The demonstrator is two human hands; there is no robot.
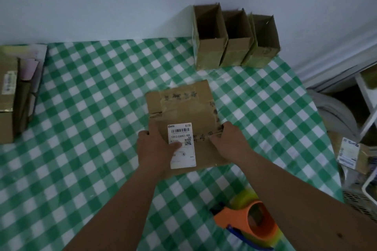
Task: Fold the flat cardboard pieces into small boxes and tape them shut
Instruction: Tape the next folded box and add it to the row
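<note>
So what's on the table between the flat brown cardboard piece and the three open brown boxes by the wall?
Only bare green-checked tablecloth lies between the flat cardboard piece and the open boxes, seen from the head camera.

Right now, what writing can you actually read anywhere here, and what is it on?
"标快": top right of the white shipping label on the flat cardboard piece.
"538-G-538AE1 -888": same label, under the barcode.
"NA": same label, right edge.
Dark printing on the cardboard itself: too blurred.
Labels on the left box and the right parcel: too blurred.

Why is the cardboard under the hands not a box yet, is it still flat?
Still flat. The cardboard lies spread on the checked cloth, its label facing up, with both hands gripping its side edges. No walls stand up yet.
</note>
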